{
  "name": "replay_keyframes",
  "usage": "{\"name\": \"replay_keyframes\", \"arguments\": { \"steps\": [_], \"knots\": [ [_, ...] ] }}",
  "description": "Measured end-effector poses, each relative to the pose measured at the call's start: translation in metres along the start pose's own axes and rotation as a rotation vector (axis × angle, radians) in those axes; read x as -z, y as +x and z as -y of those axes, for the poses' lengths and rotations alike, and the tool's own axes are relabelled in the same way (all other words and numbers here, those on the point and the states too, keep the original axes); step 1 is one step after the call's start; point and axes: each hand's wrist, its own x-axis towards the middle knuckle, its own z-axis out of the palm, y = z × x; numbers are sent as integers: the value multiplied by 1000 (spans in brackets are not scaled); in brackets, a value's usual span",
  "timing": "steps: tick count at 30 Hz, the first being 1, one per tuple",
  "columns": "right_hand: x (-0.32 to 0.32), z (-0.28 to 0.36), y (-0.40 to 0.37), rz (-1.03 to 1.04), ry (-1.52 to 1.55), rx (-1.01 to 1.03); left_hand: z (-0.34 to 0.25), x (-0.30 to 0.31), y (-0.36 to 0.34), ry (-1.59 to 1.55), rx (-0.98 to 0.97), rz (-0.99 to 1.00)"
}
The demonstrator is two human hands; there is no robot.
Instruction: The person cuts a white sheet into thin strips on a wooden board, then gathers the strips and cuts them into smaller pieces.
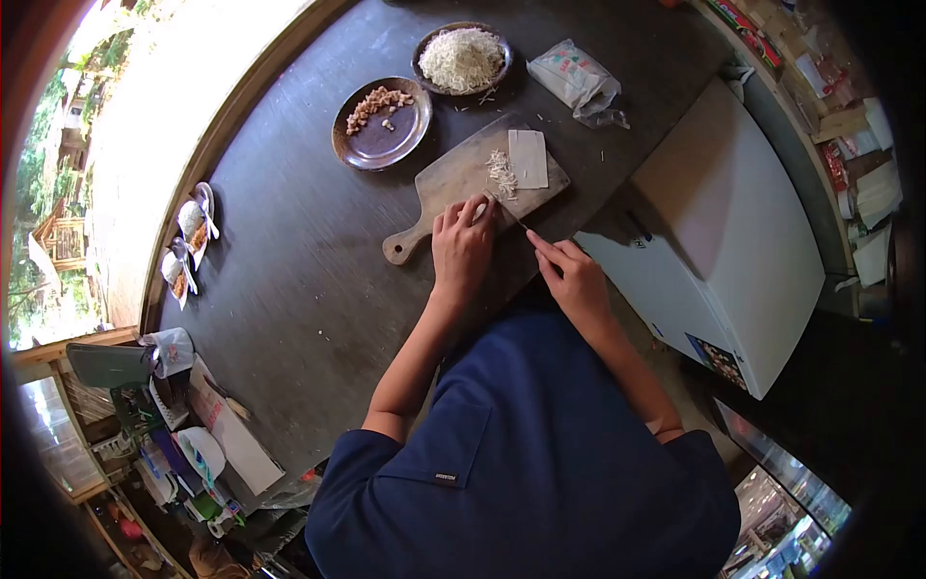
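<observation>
In the head view a wooden cutting board (444, 183) with a handle lies near the table's front edge. My left hand (461, 249) is on its near side, fingers curled around a small whitish piece (479, 210). In my right hand (575, 280) is a knife (522, 224), its thin blade pointing at the board beside my left fingertips. Beyond the hands, a heap of thin pale strips (500, 176) sits on the board. A flat, pale rectangular slab (528, 159) lies to the right of the strips.
A brown plate (386, 150) holds small brown pieces; another bowl (421, 73) is heaped with pale shreds. A plastic packet (577, 82) lies at the back right. Two small servings with spoons (198, 224) stand far left. A white chest freezer (743, 251) adjoins the table on the right.
</observation>
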Motion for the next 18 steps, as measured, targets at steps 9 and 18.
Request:
{"name": "replay_keyframes", "arguments": {
  "steps": [9, 18],
  "knots": [
    [-3, 2, 0, 17, -46, -15, 2, -2, 0, -5, 5, 9],
    [3, 14, 0, 48, -51, -70, -1, -2, -2, -10, 28, 29]
  ]
}}
